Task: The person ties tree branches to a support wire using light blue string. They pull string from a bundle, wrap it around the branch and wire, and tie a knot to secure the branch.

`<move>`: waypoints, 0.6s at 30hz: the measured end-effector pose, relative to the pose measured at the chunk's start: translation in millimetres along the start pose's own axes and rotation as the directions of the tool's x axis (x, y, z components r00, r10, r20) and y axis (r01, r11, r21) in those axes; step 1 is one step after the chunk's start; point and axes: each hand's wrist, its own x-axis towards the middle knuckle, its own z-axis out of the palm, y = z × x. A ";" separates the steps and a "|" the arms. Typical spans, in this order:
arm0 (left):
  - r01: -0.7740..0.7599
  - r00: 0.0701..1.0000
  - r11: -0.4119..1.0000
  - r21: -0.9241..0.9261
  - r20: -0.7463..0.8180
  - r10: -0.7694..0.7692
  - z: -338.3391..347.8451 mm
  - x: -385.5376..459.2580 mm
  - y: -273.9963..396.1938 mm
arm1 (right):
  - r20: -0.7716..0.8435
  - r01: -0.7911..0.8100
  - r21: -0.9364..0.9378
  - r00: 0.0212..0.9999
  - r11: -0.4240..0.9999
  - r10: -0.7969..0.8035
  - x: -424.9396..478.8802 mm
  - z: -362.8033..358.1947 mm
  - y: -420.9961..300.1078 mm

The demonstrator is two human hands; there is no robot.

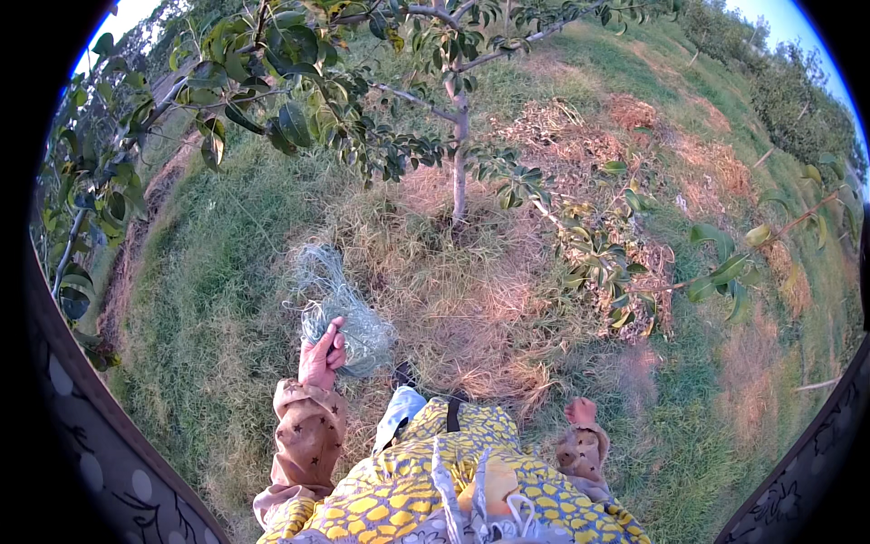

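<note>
My left hand (322, 355) grips a loose, tangled bundle of thin pale-green twine (363, 336) in front of me on the left. The thumb lies on top of the strands. Part of the bundle fans out above the hand and part hangs to its right, over the grass. My right hand (580, 411) is low beside my body with its fingers curled in. I see nothing in it, though the palm is hidden. Both sleeves are brown with dark stars.
A young fruit tree's pale trunk (460, 149) stands ahead. Leafy branches (292, 115) reach across the upper left, and another branch (731, 272) reaches in from the right. Dry cut leaves (578, 136) lie on the grass beyond. A light-blue cloth (401, 411) hangs at my waist.
</note>
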 end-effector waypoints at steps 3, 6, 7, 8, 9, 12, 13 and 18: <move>0.071 0.995 0.996 0.050 0.066 -0.074 24.5 -15.4 -22.8 | 0.065 0.549 -0.633 0.740 0.546 -0.669 11.4 43.3 -21.7; 0.164 0.984 0.986 0.027 0.071 -0.166 45.8 -36.5 -51.7 | 0.244 0.625 -0.367 0.779 0.689 -0.577 -43.3 105.1 -117.4; 0.202 0.976 0.979 0.014 0.081 -0.202 53.7 -41.2 -61.2 | 0.336 0.583 -0.075 0.778 0.809 -0.530 -65.4 122.5 -144.7; 0.217 0.969 0.976 0.006 0.122 -0.216 58.1 -43.3 -73.2 | 0.489 0.537 0.011 0.733 0.844 -0.473 -91.1 135.7 -172.6; 0.239 0.957 0.971 0.030 0.162 -0.240 69.1 -43.1 -75.1 | 0.621 0.452 0.109 0.664 0.885 -0.416 -122.4 145.8 -201.1; 0.287 0.922 0.947 0.144 0.228 -0.314 89.8 -48.3 -84.2 | 0.844 0.373 0.218 0.393 0.902 -0.366 -197.2 162.8 -252.3; 0.273 0.915 0.942 0.195 0.249 -0.317 98.0 -48.2 -83.1 | 0.876 0.325 0.255 0.321 0.911 -0.360 -207.1 168.9 -258.3; 0.165 0.923 0.929 0.330 0.280 -0.263 105.0 -51.9 -92.1 | 0.883 0.413 0.213 0.306 0.885 -0.355 -222.5 180.1 -254.6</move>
